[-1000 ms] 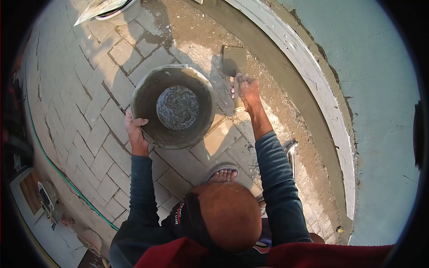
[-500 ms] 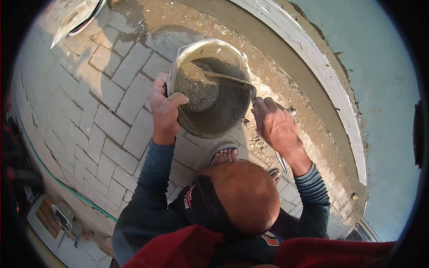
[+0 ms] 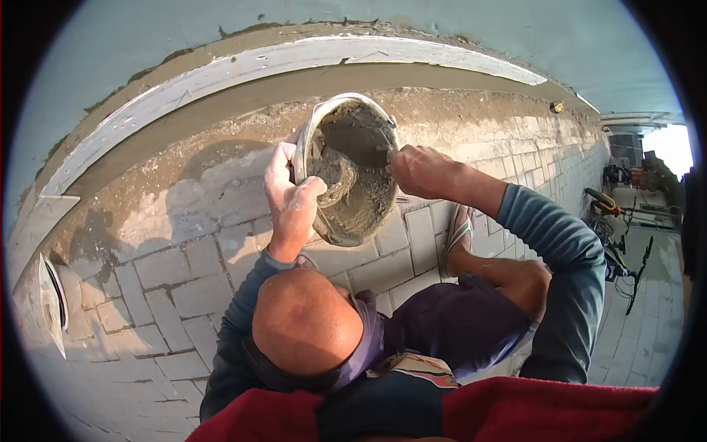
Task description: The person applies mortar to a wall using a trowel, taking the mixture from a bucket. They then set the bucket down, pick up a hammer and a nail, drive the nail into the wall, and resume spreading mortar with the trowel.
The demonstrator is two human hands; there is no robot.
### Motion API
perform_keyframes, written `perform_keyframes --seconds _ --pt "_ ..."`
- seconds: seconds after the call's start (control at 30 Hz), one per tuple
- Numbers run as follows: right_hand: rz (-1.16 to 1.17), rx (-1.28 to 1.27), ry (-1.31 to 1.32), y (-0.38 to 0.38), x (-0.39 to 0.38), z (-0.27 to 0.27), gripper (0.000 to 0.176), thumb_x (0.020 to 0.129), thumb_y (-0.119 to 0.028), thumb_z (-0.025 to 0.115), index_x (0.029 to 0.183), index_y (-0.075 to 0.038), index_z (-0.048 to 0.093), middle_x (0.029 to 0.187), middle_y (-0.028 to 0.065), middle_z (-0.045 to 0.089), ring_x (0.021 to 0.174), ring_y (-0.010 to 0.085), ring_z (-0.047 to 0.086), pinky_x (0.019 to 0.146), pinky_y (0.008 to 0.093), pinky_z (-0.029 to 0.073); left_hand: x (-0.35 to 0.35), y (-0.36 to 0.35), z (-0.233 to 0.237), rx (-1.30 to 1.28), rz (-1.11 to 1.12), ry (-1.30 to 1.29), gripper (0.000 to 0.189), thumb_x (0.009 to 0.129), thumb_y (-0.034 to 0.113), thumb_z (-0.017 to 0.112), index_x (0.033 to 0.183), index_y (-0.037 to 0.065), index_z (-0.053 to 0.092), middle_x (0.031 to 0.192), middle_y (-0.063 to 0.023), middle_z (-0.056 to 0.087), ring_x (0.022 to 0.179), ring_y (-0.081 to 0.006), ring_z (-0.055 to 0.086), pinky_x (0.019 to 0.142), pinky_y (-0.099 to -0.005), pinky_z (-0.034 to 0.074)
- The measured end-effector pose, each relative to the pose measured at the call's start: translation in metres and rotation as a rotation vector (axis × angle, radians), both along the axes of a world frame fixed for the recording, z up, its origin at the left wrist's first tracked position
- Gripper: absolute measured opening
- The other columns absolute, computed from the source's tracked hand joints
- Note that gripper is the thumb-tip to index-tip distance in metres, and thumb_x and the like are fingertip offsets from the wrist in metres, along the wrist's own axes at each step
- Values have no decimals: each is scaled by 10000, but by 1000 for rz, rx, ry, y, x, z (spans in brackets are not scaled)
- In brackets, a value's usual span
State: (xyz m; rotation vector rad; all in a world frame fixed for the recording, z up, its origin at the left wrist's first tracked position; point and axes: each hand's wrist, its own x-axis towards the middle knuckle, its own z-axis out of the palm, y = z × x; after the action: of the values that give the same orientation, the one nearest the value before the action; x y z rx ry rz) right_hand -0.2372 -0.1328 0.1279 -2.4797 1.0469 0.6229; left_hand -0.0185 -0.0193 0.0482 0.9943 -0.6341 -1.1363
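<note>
A pale bucket (image 3: 352, 96) holding wet grey mortar (image 3: 357, 210) is tilted in front of me above the paving. My left hand (image 3: 289, 193) is closed on its left rim, thumb over the edge inside and fingers around the outside. At the right rim, my right hand (image 3: 427, 173) is closed around the handle of a trowel. The trowel's blade is mostly hidden by the hand and the mortar inside the bucket. A heaped lump of mortar sits toward the left inside wall.
A white ledge strip (image 3: 412, 48) runs along the blue-green wall (image 3: 184, 33). At left stands another container (image 3: 72, 291) with a flat pale board (image 3: 50, 313). A bicycle (image 3: 626, 269) is at far right. My bent knee (image 3: 308, 331) is below the bucket.
My view has turned, so the wall is now across the top. My right hand and trowel have moved in against the bucket's right rim; the left hand keeps its grip.
</note>
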Motion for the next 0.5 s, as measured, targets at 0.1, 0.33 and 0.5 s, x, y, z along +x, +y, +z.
perform_keyframes --seconds 0.1,0.33,0.5 --pt "160 189 -258 -12 -85 -39 325 1029 -256 493 857 7 574 715 129 592 638 283 625 610 416 535 -57 -31 14 -96 -61 -75 292 641 -73 568 884 62 480 915 -25 561 821 -98 502 791 -263 453" --pt "-547 779 -377 -5 -185 -11 433 1074 -339 464 845 15 562 693 85 577 585 179 581 546 355 504 -118 -85 32 -14 -192 -15 294 630 -62 549 877 63 451 984 -26 533 827 -94 442 786 -238 406" --pt "-273 359 -610 -44 -243 -36 328 1054 -212 489 856 44 547 636 188 492 587 326 495 615 456 434 -155 -115 32 107 -207 -53 304 625 -76 534 890 59 471 915 -11 506 837 -98 449 770 -249 424"
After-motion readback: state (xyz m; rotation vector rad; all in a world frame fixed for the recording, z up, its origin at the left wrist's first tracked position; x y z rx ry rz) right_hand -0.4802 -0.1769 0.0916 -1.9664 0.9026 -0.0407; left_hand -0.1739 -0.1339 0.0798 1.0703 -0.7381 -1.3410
